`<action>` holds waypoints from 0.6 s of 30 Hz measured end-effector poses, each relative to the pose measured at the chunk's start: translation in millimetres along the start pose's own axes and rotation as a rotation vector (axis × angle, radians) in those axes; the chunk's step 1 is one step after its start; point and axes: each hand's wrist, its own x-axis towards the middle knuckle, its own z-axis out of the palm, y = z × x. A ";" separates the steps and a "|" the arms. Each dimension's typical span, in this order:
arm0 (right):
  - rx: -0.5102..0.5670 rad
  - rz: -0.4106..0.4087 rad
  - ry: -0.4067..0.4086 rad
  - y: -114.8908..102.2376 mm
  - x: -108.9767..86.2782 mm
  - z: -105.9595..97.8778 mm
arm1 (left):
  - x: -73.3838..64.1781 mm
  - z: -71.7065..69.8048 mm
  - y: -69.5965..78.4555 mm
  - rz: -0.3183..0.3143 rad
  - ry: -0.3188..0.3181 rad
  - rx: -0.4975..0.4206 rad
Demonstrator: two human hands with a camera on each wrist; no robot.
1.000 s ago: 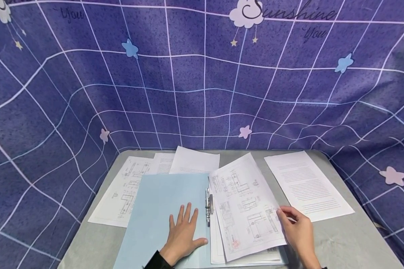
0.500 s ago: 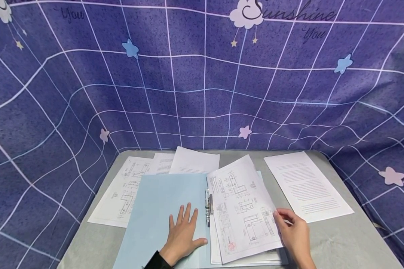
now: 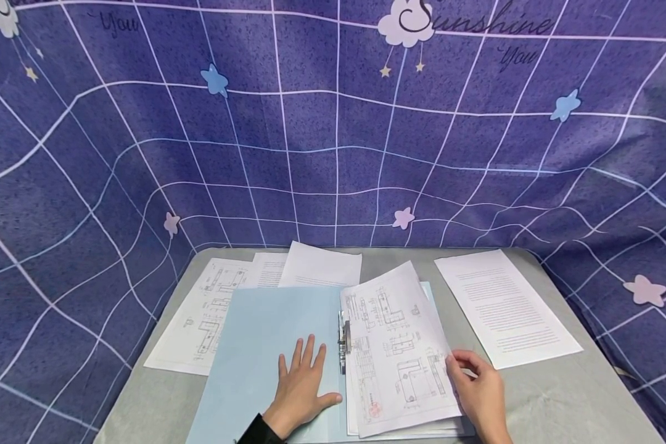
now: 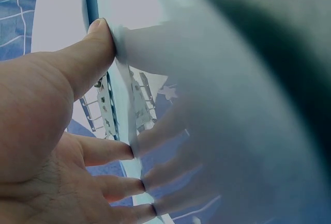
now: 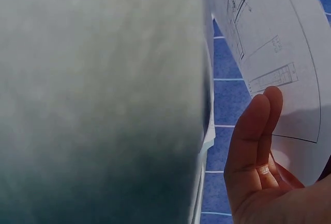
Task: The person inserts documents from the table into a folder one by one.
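Head view: your right hand's fingers pinch white printed paper sheet over open pale-blue folder; left hand's fingers spread on it. Aligning step, apparently; next calls for squaring sheet at silver metal clip.

Your right hand holds the drawing sheet by its right edge, over papers in the folder. Left of this grip lie the clip, then your left hand on the folder; beyond the grip, rightward, a text sheet on the table.
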 end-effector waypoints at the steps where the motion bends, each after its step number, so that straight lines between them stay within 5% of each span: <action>1: 0.002 -0.002 0.001 0.0 -0.8 -0.1 | 0.1 0.1 0.0 0.000 0.001 -0.001; 11: -0.017 -0.028 -0.043 -4.1 -4.1 -2.5 | 0.4 1.6 -0.5 0.004 0.008 -0.001; 18: -0.099 0.018 -0.186 -7.1 -4.7 -6.7 | 0.3 3.1 -0.4 0.005 0.017 0.000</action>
